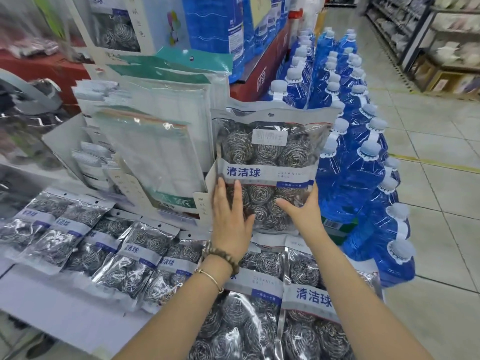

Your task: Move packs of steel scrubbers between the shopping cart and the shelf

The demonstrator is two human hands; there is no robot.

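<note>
A large clear pack of steel scrubbers (267, 157) with a white and blue label band stands upright at the centre of the head view. My left hand (228, 211) lies flat against its lower left front, fingers straight. My right hand (301, 209) grips the lower right corner, thumb on the front and fingers behind the edge. Two more large packs (306, 302) lie flat below my forearms. Several smaller scrubber packs (78, 242) lie overlapping in a row on the white display shelf (52, 302) at the left. No shopping cart is visible.
Packs of white cloths (161, 141) stand in a cardboard box just left of the held pack. Rows of blue liquid bottles (363, 162) in shrink wrap fill the right side. A tiled aisle floor (441, 203) runs along the right, with store shelving (441, 42) beyond.
</note>
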